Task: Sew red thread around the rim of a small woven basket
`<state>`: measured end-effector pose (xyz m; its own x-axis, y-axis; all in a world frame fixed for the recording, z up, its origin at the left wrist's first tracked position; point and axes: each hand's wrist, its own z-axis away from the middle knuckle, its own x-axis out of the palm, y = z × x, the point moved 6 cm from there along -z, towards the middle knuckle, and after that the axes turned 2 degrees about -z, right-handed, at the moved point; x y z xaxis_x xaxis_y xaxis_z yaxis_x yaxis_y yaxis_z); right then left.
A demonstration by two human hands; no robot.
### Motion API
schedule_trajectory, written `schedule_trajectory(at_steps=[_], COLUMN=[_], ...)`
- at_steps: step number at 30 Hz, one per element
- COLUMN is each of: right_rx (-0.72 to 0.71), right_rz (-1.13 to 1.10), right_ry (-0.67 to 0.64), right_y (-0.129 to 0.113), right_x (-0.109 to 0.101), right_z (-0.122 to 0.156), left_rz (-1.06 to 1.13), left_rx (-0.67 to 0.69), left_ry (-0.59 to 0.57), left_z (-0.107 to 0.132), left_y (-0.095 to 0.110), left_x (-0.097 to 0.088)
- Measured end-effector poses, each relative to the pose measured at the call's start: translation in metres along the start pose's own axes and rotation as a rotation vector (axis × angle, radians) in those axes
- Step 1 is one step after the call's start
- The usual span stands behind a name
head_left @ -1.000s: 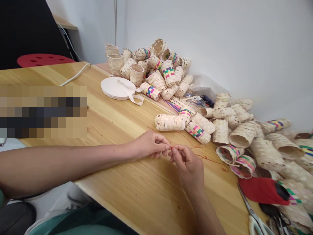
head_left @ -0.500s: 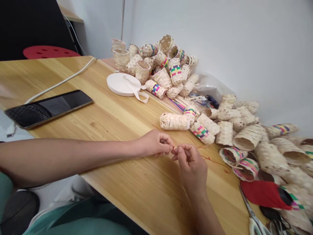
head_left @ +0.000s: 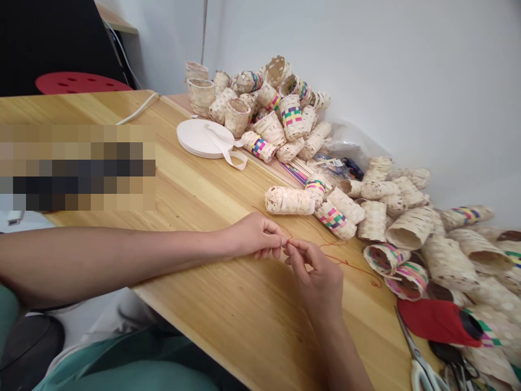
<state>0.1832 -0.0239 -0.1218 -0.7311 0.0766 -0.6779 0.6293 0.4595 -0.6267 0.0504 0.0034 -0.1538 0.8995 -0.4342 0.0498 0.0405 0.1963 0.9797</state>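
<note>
Above the wooden table (head_left: 228,304), my left hand (head_left: 256,236) and my right hand (head_left: 319,274) meet fingertip to fingertip. Each is closed in a pinch on a thin red thread (head_left: 345,262). Its loose length trails over the tabletop to the right and ends in a small curl. What the fingertips themselves cover is too small to make out. Just beyond my hands lies a pale woven bamboo basket (head_left: 290,201) on its side, apart from them.
Many small woven baskets (head_left: 451,260) are heaped along the wall. A roll of white ribbon (head_left: 203,138) lies at the back. Scissors (head_left: 419,364) and a red cloth item (head_left: 437,321) are at lower right. A pixelated patch covers part of the table's left side.
My fingertips have drawn closer together, and the left thumb now presses further over the thread. Both forearms stay almost in place. The baskets have not moved.
</note>
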Motion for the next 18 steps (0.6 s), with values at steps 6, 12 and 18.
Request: schedule_trajectory(at_steps=[6, 12, 18], right_rx=[0.056, 0.28, 0.169], right_rz=[-0.007, -0.316, -0.105], right_ry=[-0.034, -0.034, -0.041], right_y=[0.002, 0.011, 0.005], right_x=[0.0, 0.005, 0.005], right_z=[-0.001, -0.003, 0.001], left_rz=[-0.086, -0.068, 0.033], left_rx=[0.037, 0.059, -0.002], left_ry=[-0.042, -0.043, -0.029], left_z=[0.001, -0.001, 0.0], left_y=[0.003, 0.0, -0.003], left_x=[0.003, 0.003, 0.002])
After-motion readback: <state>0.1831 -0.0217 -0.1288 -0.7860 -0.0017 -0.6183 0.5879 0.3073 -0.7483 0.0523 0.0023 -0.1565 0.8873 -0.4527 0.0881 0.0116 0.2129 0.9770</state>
